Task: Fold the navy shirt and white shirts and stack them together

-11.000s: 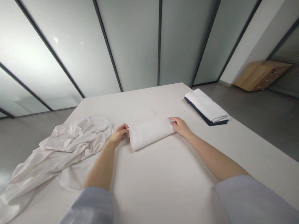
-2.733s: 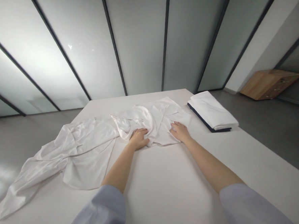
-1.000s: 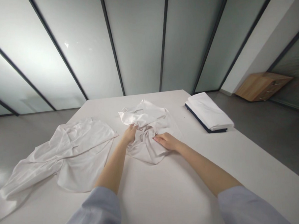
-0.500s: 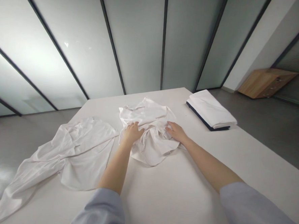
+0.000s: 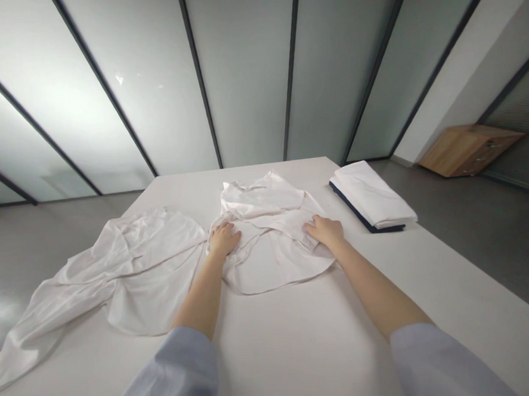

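A crumpled white garment (image 5: 271, 245) lies partly spread in the middle of the white table (image 5: 309, 350). My left hand (image 5: 223, 239) rests on its left edge, fingers curled down onto the cloth. My right hand (image 5: 325, 229) presses on its right edge, fingers bent over a fold. Both hands sit on the fabric about a shirt's width apart. Whether either hand pinches the cloth or only presses it flat is unclear.
A second loose white garment (image 5: 117, 278) sprawls over the table's left side and hangs off the edge. A folded stack of white cloth over a dark layer (image 5: 372, 203) lies at the right rear. A wooden cabinet (image 5: 470, 149) stands on the floor at far right.
My hands have moved apart, left hand to the left and right hand to the right, and the bunched garment between them has spread wider and flatter.
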Available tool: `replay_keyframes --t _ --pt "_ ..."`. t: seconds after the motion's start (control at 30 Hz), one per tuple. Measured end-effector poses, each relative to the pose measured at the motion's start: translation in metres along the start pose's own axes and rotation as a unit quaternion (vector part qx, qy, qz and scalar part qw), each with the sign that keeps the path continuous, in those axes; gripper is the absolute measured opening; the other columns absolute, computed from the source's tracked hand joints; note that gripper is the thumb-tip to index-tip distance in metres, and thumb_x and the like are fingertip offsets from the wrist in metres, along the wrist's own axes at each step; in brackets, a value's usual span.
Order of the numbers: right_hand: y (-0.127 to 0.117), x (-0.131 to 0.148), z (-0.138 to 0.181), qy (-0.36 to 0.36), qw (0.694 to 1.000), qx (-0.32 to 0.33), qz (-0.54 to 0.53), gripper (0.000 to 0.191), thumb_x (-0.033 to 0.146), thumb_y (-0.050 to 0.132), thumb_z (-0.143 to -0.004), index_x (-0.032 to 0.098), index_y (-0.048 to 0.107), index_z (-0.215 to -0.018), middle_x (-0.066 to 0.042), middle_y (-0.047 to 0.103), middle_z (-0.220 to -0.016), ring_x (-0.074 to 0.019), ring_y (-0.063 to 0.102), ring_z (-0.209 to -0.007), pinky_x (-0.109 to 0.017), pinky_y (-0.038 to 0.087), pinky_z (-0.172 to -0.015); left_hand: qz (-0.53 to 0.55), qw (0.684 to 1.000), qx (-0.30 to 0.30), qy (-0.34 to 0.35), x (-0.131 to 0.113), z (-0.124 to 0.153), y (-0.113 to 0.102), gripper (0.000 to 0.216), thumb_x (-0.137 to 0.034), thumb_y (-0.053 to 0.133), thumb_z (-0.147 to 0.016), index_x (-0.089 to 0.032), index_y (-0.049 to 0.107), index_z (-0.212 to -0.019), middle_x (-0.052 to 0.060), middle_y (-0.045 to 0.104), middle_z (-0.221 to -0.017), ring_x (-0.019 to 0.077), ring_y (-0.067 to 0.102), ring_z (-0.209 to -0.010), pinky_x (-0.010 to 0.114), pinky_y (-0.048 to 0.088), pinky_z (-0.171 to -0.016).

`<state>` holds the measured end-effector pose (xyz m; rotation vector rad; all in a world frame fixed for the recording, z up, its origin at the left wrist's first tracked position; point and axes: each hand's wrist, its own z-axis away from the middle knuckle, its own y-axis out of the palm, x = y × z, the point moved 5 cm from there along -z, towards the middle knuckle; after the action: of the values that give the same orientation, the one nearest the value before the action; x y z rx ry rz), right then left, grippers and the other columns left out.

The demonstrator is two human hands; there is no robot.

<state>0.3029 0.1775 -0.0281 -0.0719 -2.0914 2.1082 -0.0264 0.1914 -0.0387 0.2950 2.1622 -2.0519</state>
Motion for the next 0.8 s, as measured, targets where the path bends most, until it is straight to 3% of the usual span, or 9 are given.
replay_keyframes --t 0.1,0.23,0.37,0.47,0.67,0.8 --pt "-0.010 0.007 0.007 -0.028 0.999 -0.021 0.030 0.041 0.046 0.043 -0.091 0.020 0.068 -0.109 -0.014 0.072 -0.103 -0.0271 0.066 -0.098 -0.036 0.044 -0.081 -0.042 0.999 0.013 -0.010 -0.002 0.003 -0.005 0.052 -0.048 0.048 -0.085 -0.020 0.057 -0.129 0.013 0.053 -0.139 0.0332 0.047 -0.126 0.045 0.037 -0.103" --pt "-0.008 0.015 0.010 -0.103 0.995 -0.002 0.005 0.037 0.045 0.042 -0.093 0.023 0.070 -0.101 -0.010 0.073 -0.099 -0.0244 0.067 -0.095 -0.031 0.044 -0.077 -0.068 0.995 0.070 0.013 -0.006 0.003 -0.005 0.054 -0.055 0.052 -0.081 -0.023 0.059 -0.124 0.012 0.056 -0.136 0.0325 0.049 -0.125 0.042 0.040 -0.100" --pt "0.008 0.024 0.008 -0.179 0.984 -0.006 -0.018 0.038 0.041 0.040 -0.095 0.019 0.063 -0.117 -0.013 0.065 -0.122 -0.0243 0.059 -0.112 -0.032 0.043 -0.089 -0.052 0.989 0.122 0.062 -0.011 0.001 -0.002 0.061 -0.056 0.055 -0.079 -0.024 0.054 -0.130 0.011 0.055 -0.139 0.0293 0.050 -0.126 0.037 0.038 -0.103" --pt "0.022 0.023 0.003 -0.167 0.986 -0.006 -0.026 0.047 0.044 0.037 -0.097 0.015 0.054 -0.130 -0.016 0.049 -0.142 -0.0264 0.046 -0.130 -0.037 0.038 -0.100 -0.031 0.989 0.129 0.060 -0.013 0.002 0.001 0.066 -0.058 0.054 -0.080 -0.021 0.051 -0.135 0.013 0.050 -0.143 0.0297 0.048 -0.130 0.036 0.036 -0.106" --pt "0.030 0.011 -0.015 -0.126 0.991 0.010 -0.039 0.055 0.049 0.028 -0.099 0.017 0.047 -0.139 -0.013 0.039 -0.151 -0.0257 0.034 -0.140 -0.043 0.027 -0.111 -0.050 0.993 0.091 0.049 -0.015 0.000 0.003 0.064 -0.064 0.044 -0.084 -0.024 0.049 -0.134 0.013 0.044 -0.147 0.0350 0.037 -0.136 0.050 0.032 -0.106" --pt "0.026 0.007 -0.028 -0.135 0.991 0.019 0.007 0.048 0.043 0.033 -0.098 0.020 0.049 -0.137 -0.013 0.038 -0.152 -0.0266 0.034 -0.139 -0.045 0.027 -0.110 -0.048 0.992 0.093 0.072 -0.012 -0.014 0.001 0.060 -0.057 0.044 -0.087 -0.022 0.046 -0.137 0.013 0.040 -0.150 0.0294 0.036 -0.139 0.043 0.028 -0.110"
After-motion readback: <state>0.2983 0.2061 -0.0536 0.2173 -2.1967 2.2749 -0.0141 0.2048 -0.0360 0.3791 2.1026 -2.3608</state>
